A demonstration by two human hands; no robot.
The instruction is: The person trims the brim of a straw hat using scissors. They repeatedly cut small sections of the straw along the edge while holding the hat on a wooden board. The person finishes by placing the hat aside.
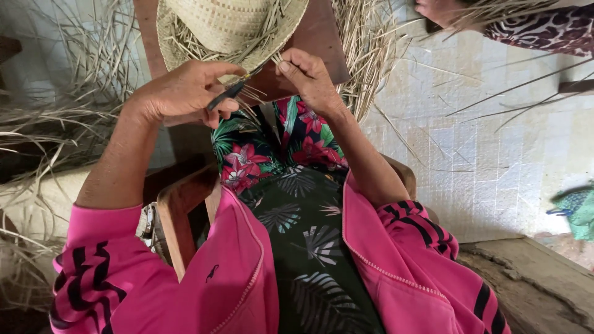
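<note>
Both forearms raised, left hand (179, 93) curled closed, right hand (309, 77) pinching

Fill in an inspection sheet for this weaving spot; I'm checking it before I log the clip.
Surface: wooden board under the hat, propped above the lap.
Job's things: woven straw hat, brim edge unfinished with loose strands; dark slim tool at the brim.
Clutter: loose straw fibres heaped at the left and behind the board; a green cloth on the floor at the right.
Grippers: left hand holds the tool; right hand pinches strands at the brim with its fingers.
Cables: nothing seen.
Surroundings: pale tiled floor; wooden chair frame; another person's patterned sleeve at top right.
</note>
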